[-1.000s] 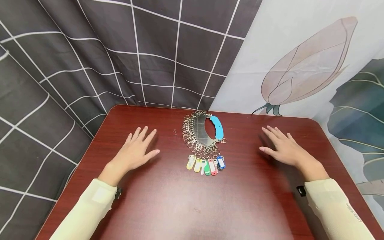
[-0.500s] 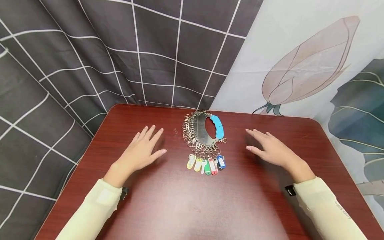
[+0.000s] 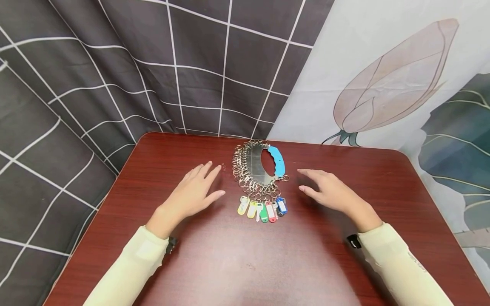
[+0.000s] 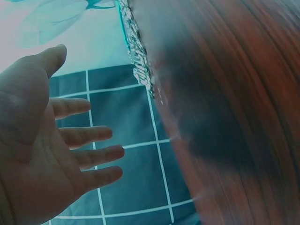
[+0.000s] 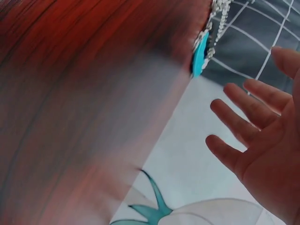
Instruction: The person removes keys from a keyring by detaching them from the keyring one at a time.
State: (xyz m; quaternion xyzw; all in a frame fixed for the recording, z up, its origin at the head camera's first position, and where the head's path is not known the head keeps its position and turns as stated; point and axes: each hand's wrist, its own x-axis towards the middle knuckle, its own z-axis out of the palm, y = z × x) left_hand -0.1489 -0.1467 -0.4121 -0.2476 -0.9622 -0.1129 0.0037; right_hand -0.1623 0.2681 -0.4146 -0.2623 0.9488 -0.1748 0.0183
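Observation:
A metal key holder plate (image 3: 255, 165) with a blue handle (image 3: 278, 161) lies near the table's far edge, many small rings and clasps hooked along its curved rim. From its near side fan out several keys with tags: yellow tags (image 3: 243, 205), a green tag (image 3: 264, 213), a red tag (image 3: 271, 211) and a blue tag (image 3: 281, 205). To the left, my left hand (image 3: 190, 193) hovers above the table, fingers extended, touching nothing. My right hand (image 3: 330, 190) hovers to the right of the handle, fingers extended and holding nothing. Both wrist views show bare palms.
The dark red wooden table (image 3: 245, 263) reaches back to a dark grid-patterned curtain (image 3: 199, 80) and a white cloth with a flower print (image 3: 394, 80). Black straps (image 3: 354, 241) sit at both wrists, below pale sleeves.
Both hands have moved inward, the left to the right and the right to the left, closer to the key holder. The key holder and tags have stayed put.

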